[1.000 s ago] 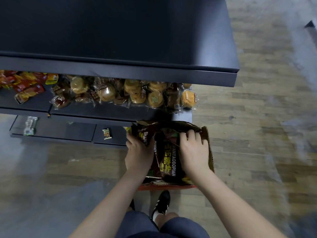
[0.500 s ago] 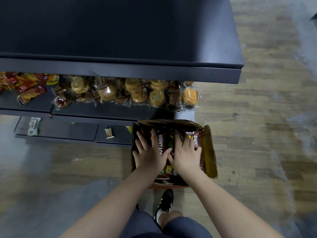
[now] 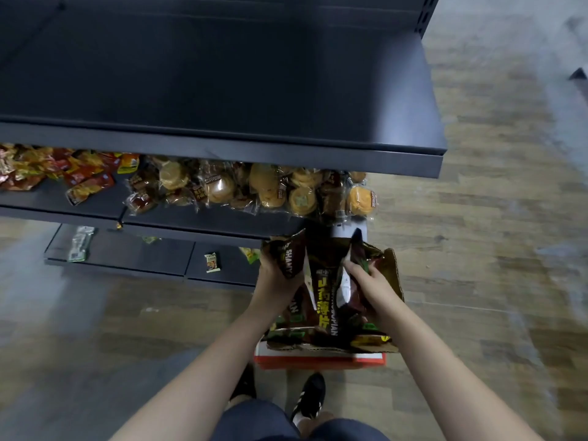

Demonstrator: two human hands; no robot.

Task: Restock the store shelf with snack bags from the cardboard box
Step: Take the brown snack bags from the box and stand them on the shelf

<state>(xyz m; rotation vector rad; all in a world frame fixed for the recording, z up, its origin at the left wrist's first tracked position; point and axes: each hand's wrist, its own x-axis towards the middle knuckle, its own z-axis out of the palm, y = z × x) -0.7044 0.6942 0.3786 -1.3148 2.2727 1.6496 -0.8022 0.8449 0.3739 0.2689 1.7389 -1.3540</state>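
Observation:
A cardboard box [image 3: 393,275] stands on the floor in front of the shelf unit, filled with dark brown snack bags with yellow lettering [image 3: 324,300]. My left hand [image 3: 275,278] grips one brown snack bag [image 3: 288,256] by its side, its top lifted above the box. My right hand [image 3: 370,283] holds another brown bag [image 3: 356,265], raised on the box's right side. Above them the dark top shelf [image 3: 222,90] is bare.
The middle shelf [image 3: 95,205] carries wrapped round buns [image 3: 270,192] and red and yellow packets [image 3: 63,170] at left. A few small packets [image 3: 212,261] lie on the bottom shelf. Wooden floor extends to the right. My shoes [image 3: 308,399] stand just behind the box.
Both hands lay flat on the bags inside the box half a second ago. Now each has closed on a bag and lifted it upward out of the box.

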